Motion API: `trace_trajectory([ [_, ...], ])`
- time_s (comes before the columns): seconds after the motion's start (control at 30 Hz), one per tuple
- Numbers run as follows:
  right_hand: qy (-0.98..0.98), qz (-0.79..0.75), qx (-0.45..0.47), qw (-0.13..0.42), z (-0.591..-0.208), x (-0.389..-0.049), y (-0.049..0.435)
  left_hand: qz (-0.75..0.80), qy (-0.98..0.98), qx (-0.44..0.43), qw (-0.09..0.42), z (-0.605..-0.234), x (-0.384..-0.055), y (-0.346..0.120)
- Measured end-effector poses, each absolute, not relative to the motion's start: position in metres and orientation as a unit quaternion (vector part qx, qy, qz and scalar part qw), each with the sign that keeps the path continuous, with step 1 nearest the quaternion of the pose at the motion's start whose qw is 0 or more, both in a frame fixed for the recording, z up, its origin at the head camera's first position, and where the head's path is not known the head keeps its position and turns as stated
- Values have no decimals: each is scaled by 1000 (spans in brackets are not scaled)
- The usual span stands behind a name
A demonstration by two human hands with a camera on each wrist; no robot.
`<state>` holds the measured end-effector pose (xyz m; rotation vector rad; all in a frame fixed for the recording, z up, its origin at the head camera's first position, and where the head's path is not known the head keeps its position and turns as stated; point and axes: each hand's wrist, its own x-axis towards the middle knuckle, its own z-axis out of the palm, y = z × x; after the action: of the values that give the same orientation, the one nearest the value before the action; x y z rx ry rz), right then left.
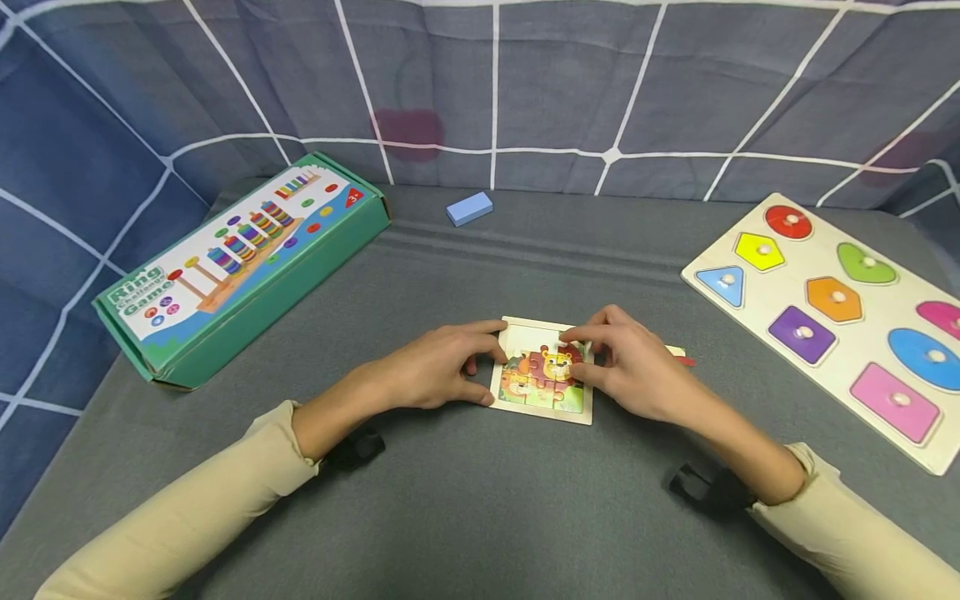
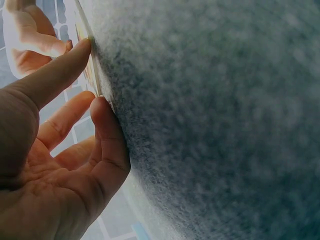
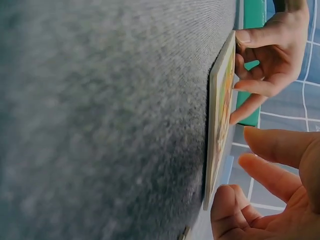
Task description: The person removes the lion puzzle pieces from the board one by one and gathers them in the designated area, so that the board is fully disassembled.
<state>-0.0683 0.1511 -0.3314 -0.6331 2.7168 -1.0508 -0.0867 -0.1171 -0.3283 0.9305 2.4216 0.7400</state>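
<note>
A small square jigsaw puzzle (image 1: 537, 385) with a lion picture lies in a pale wooden frame on the grey cloth. Bare backing shows at its upper left. My left hand (image 1: 442, 364) holds the frame's left side, thumb at the lower left corner and forefinger near the upper left. Over the right part of the puzzle, my right hand (image 1: 633, 364) has its thumb and forefinger apart, around a dark red piece (image 1: 572, 351) beside the lion's head. In the right wrist view nothing shows between the right thumb (image 3: 270, 142) and forefinger. Loose pieces (image 1: 684, 358) are partly hidden behind the right hand.
A green ring game box (image 1: 262, 300) stands at the left. A blue block (image 1: 469, 208) lies at the back. On the right is a wooden shape board (image 1: 772, 292) with knobbed pieces. A checked blue curtain (image 1: 555, 92) hangs behind.
</note>
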Motion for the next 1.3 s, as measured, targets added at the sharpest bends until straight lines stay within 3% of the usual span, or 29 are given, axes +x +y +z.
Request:
trace_trajectory([
  [0.57, 922, -291, -230, 112, -333, -73, 143, 264, 877, 332, 225, -327, -86, -116],
  [1.3, 929, -269, -246, 72, -335, -73, 142, 268, 876, 338, 215, -330, -87, -117],
])
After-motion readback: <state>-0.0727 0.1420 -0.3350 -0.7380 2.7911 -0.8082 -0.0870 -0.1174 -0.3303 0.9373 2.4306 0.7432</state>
